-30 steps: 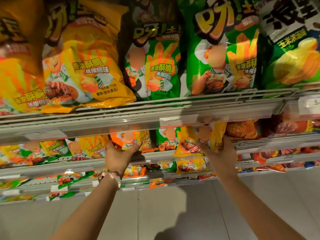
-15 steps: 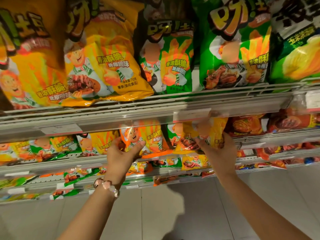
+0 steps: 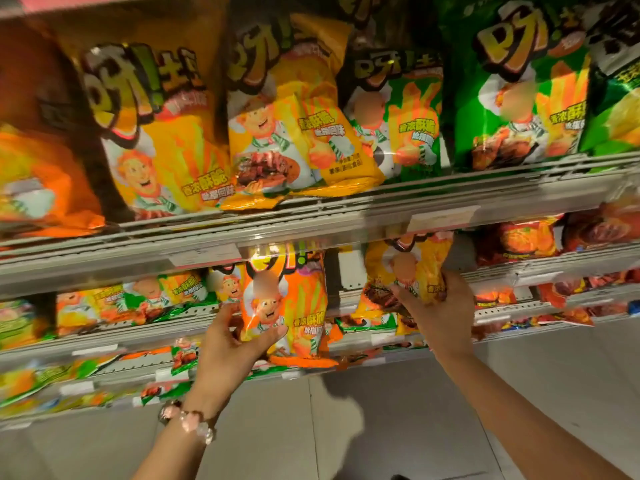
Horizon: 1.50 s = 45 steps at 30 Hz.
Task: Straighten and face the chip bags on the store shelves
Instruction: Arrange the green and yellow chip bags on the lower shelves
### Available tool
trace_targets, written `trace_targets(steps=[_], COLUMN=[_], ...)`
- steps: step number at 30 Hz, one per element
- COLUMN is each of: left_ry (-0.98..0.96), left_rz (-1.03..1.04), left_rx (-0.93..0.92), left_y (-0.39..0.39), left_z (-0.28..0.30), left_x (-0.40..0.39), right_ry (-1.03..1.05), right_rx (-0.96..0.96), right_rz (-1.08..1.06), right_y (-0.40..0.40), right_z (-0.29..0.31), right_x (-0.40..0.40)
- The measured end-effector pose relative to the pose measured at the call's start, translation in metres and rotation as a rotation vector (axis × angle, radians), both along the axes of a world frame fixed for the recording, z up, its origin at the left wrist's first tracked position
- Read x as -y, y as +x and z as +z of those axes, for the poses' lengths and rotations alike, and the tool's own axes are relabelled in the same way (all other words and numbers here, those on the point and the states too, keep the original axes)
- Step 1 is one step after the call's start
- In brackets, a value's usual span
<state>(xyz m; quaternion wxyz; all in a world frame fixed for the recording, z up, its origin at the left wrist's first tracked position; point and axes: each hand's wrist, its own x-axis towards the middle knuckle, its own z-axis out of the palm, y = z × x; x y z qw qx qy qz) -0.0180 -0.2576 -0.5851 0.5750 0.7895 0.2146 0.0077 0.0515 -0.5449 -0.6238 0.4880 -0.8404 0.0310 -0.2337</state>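
Left hand [image 3: 239, 344] pinched the orange bag [image 3: 287, 303] mid-frame, right hand [image 3: 440, 306] gripped the yellow bag [image 3: 405, 271] beside it. Both hung off the shelf [image 3: 346, 327]; a loose grip probably meant a drop.

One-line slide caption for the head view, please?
Left hand grips an orange chip bag, right hand a yellow bag.

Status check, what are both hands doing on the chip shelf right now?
Left hand grips orange bag. Right hand grips yellow bag. Both bags upright, faces out. Nothing blocking.
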Motion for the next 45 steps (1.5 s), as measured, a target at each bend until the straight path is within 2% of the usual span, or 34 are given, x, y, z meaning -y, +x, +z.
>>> trace_targets(steps=[7, 14, 22, 26, 33, 35, 38, 40, 42, 45], left_ry=[-0.034, -0.148, -0.188, -0.204, -0.254, -0.256, -0.283, -0.291, -0.293, -0.262], left_rz=[-0.066, 0.019, 0.041, 0.059, 0.088, 0.104, 0.105, 0.111, 0.112, 0.079], left_rx=[-0.027, 0.006, 0.028, 0.032, 0.010, 0.010, 0.003, 0.000, -0.006, 0.007], left_y=[-0.020, -0.031, -0.029, -0.029, -0.027, -0.028, -0.030, -0.029, -0.029, -0.028], left_z=[-0.002, -0.005, -0.010, -0.015, -0.021, -0.022, -0.021, -0.021, -0.020, -0.019], left_x=[-0.040, -0.072, -0.074, -0.070, -0.057, -0.054, -0.050, -0.048, -0.047, -0.045], right_ry=[-0.051, -0.016, -0.079, -0.042, -0.099, -0.061, 0.065, 0.117, 0.141, 0.292], right_rx=[-0.070, -0.107, -0.273, -0.303, -0.586, -0.540, -0.250, -0.143, -0.168, -0.347], right_rz=[0.083, 0.118, 0.134, 0.180, 0.281, 0.294, 0.295, 0.397, 0.502, 0.628], right_y=[0.010, 0.035, 0.045, 0.051, 0.061, 0.053, 0.023, 0.000, -0.017, -0.024], right_z=[0.004, 0.007, -0.015, -0.021, -0.029, -0.021, -0.003, 0.011, 0.023, 0.033], right_x=[-0.047, -0.096, -0.118, -0.120, -0.117, -0.116, -0.125, -0.138, -0.153, -0.168])
